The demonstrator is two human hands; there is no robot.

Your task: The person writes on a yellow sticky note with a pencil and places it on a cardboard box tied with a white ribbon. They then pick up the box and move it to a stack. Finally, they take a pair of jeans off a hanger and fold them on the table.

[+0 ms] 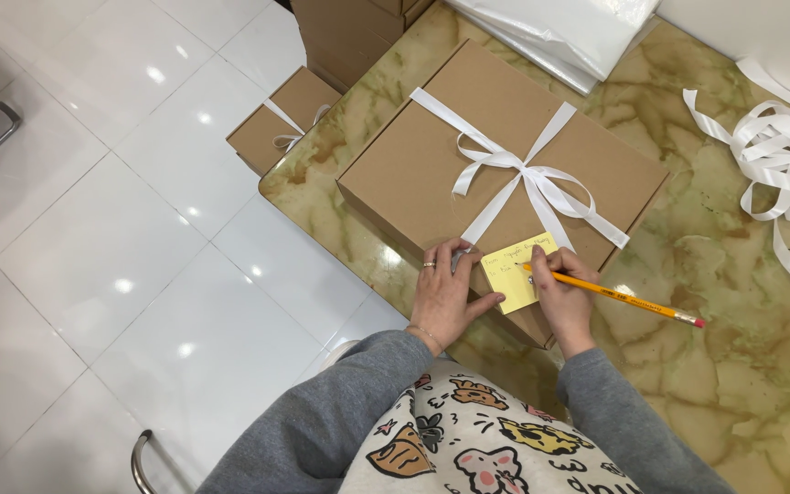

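Where the flat brown cardboard box (496, 155) tied with a white ribbon bow (528, 178) sits on the marbled green-beige surface (733, 302), a small square yellow paper note (516, 271) lies on its near corner. Left hand (445, 293) presses flat beside the note; right hand (560, 288) grips a yellow pencil (614, 295) tip-down on it. Handwriting illegible. A second beribboned brown box (285, 119) stands on the floor, partly hidden by the surface edge.

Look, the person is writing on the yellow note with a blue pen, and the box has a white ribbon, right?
Not quite. The head view shows the right hand writing with a yellow pencil, not a blue pen. The yellow note and the white ribbon on the box are right.
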